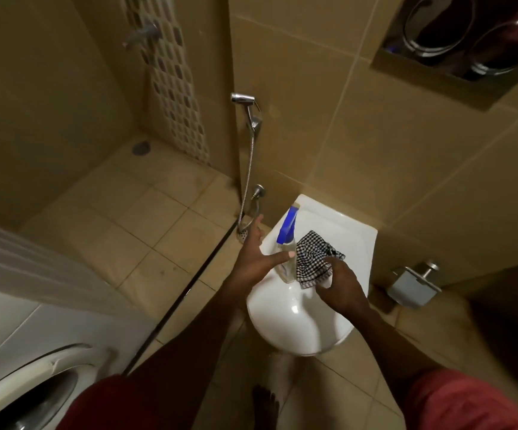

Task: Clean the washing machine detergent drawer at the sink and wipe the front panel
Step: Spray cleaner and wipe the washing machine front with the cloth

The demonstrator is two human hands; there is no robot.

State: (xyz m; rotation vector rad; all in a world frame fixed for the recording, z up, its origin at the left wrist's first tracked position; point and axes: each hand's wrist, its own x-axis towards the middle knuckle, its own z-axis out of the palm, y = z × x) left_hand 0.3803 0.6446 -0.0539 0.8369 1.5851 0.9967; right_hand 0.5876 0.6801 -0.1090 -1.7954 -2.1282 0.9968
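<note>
A clear spray bottle point(286, 256) with a blue trigger head lies on the shut white toilet lid point(298, 315). Right beside it lies a black-and-white checked cloth point(312, 259). My left hand point(254, 259) is spread open next to the bottle, its thumb touching the bottle's side. My right hand point(341, 287) rests on the lower edge of the cloth with curled fingers pinching it. The white washing machine point(28, 352) with its round door stands at the lower left. The detergent drawer is not in view.
A chrome hand sprayer point(247, 103) with its hose hangs on the tiled wall above the toilet. A metal paper holder point(416, 285) is fixed at the right. A wall niche point(468, 35) holds round objects. A bare foot point(265, 405) stands on the tiled floor.
</note>
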